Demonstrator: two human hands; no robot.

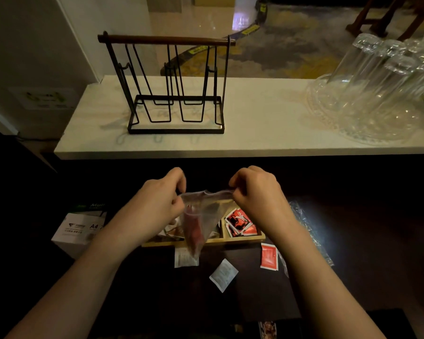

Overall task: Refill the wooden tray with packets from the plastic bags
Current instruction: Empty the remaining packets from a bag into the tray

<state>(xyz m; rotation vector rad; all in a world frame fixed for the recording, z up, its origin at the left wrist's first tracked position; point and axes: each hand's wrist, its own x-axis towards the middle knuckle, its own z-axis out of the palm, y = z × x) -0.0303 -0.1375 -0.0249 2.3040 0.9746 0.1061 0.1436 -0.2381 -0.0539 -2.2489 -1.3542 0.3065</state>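
A clear plastic bag (201, 216) with red packets in its lower part hangs above the wooden tray (240, 238). My left hand (157, 199) pinches the bag's top edge on the left, and my right hand (257, 192) pinches it on the right, stretching the mouth between them. Red-and-black packets (240, 222) fill the tray's right compartment; the left compartment is mostly hidden behind the bag and my left hand. On the dark table in front of the tray lie a red packet (269, 256) and two white packets (186, 258) (223, 275).
Another crumpled plastic bag (306, 231) lies right of the tray. A white A4 paper box (81, 228) stands at the left. On the pale counter behind are a black wire rack (174, 89) and upturned glasses on a glass tray (377, 94).
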